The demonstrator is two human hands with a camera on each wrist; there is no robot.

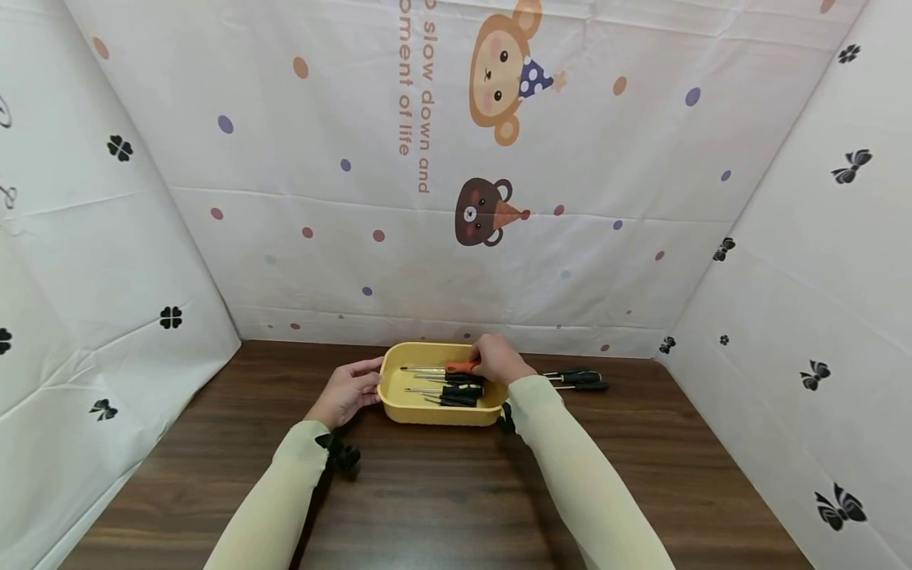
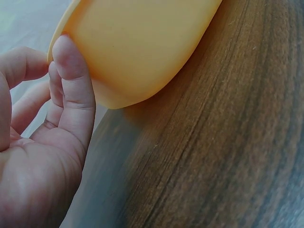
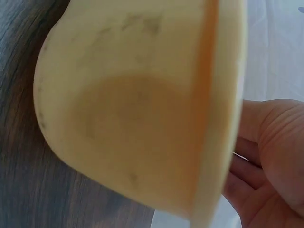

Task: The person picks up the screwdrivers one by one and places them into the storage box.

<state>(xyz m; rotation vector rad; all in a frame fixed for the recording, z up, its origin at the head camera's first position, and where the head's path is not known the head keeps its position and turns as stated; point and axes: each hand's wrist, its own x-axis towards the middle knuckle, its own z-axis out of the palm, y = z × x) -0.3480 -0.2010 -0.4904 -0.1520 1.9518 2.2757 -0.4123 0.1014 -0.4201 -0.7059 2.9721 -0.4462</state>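
Observation:
A yellow plastic tray (image 1: 438, 415) sits on the table with several screwdrivers lying inside it, their shafts pointing left. My left hand (image 1: 343, 396) holds the tray's left end, thumb and fingers at the rim (image 2: 58, 29). Over the right end of the tray, my right hand (image 1: 501, 360) grips the orange handle of a screwdriver (image 1: 461, 367). Black-handled screwdrivers (image 1: 461, 391) lie just in front of it in the tray. In the right wrist view the tray's outer wall (image 3: 128, 118) hides the fingertips of my right hand (image 3: 270, 161) and the screwdriver.
More black-handled screwdrivers (image 1: 587, 386) lie on the wooden table (image 1: 427, 491) to the right of the tray, partly behind my right sleeve. Behind the tray hangs a printed white cloth (image 1: 342, 261), with patterned cloth on both sides too.

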